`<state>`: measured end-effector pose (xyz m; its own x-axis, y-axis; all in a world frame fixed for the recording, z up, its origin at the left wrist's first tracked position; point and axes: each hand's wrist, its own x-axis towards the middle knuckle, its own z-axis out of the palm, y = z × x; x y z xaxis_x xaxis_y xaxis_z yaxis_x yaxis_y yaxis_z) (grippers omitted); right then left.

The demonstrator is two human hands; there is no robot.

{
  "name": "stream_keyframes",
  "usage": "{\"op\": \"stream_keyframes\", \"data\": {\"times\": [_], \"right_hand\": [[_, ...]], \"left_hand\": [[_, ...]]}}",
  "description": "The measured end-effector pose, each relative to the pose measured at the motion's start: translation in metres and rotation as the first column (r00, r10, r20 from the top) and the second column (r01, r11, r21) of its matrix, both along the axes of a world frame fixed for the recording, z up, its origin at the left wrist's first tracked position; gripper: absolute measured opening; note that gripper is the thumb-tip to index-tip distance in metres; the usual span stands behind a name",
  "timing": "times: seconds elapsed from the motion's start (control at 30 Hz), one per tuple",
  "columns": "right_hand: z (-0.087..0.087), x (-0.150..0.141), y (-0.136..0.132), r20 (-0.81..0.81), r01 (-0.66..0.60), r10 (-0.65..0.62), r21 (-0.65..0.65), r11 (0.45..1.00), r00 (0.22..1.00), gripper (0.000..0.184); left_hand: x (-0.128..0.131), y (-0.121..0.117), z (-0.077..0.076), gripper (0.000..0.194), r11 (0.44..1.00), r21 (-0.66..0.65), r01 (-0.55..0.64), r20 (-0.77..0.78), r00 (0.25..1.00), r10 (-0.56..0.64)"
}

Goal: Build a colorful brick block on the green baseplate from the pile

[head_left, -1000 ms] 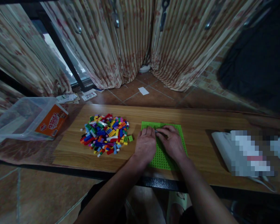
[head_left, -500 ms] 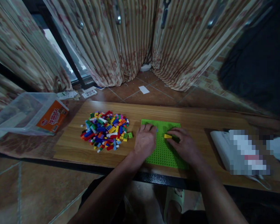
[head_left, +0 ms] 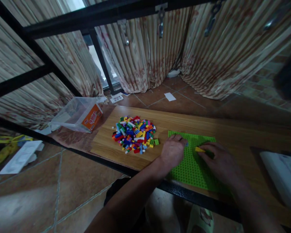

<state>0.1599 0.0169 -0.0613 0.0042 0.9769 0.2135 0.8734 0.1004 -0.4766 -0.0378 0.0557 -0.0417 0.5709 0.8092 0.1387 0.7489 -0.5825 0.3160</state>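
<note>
A green studded baseplate (head_left: 188,171) lies on the wooden bench top. My left hand (head_left: 173,150) rests over its left part with the fingers curled down. A small pale bluish piece (head_left: 186,144) shows at those fingertips, too small to name. Over the plate's right part, my right hand (head_left: 218,158) pinches a yellow toy brick (head_left: 199,149) between thumb and fingers. The brick points left, towards the left hand. To the left of the plate is a heap of mixed coloured bricks (head_left: 135,134), with a lime green brick (head_left: 156,141) at its right edge.
A clear plastic bin (head_left: 72,121) with an orange label stands at the bench's left end. A white object (head_left: 278,178) lies at the right. Curtains (head_left: 145,58) hang behind the bench, and a white card (head_left: 170,96) lies on the tiled floor. Black metal bars cross the upper left.
My view has turned left, so the bench and everything on it appear farther right. Both hands stay over the baseplate, and the yellow brick is still in my right hand.
</note>
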Motion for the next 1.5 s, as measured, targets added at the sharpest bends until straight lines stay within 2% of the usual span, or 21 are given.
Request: {"op": "stream_keyframes", "data": {"times": [0.43, 0.6, 0.77, 1.0, 1.17, 1.33, 1.43, 1.5], "right_hand": [[0.006, 0.000, -0.006, -0.049, 0.159, -0.167, -0.135, 0.978, 0.985, 0.041], [0.006, -0.002, -0.005, -0.044, 0.150, -0.158, -0.155, 0.977, 0.986, 0.041], [0.004, -0.001, -0.004, -0.039, 0.148, -0.158, -0.184, 0.972, 0.987, 0.041], [-0.003, 0.005, -0.001, -0.031, 0.135, -0.144, -0.189, 0.973, 0.989, 0.041], [-0.008, 0.008, -0.001, 0.002, 0.130, -0.132, -0.176, 0.976, 0.991, 0.041], [-0.012, 0.010, -0.001, 0.017, 0.114, -0.113, -0.160, 0.981, 0.993, 0.041], [-0.013, 0.010, -0.001, 0.023, 0.128, -0.126, -0.172, 0.977, 0.992, 0.040], [-0.015, 0.009, -0.001, -0.007, 0.118, -0.120, -0.126, 0.985, 0.993, 0.038]], "left_hand": [[-0.001, 0.002, 0.000, 0.024, 0.999, 0.044, 0.002, 0.015, 1.000, -0.003], [-0.002, 0.002, -0.001, 0.025, 1.000, 0.026, -0.012, 0.020, 1.000, 0.012], [-0.006, 0.002, 0.005, 0.031, 1.000, -0.018, -0.025, 0.078, 0.997, 0.026], [-0.022, 0.010, 0.018, 0.031, 0.989, -0.022, -0.145, 0.121, 0.982, 0.147], [-0.039, 0.019, 0.025, 0.035, 0.959, -0.030, -0.282, 0.146, 0.948, 0.283], [-0.064, 0.032, 0.028, 0.035, 0.901, -0.030, -0.433, 0.205, 0.880, 0.429], [-0.091, 0.043, 0.036, 0.033, 0.844, -0.058, -0.533, 0.250, 0.811, 0.529], [-0.112, 0.049, 0.042, 0.033, 0.804, -0.097, -0.586, 0.270, 0.762, 0.588]]}}
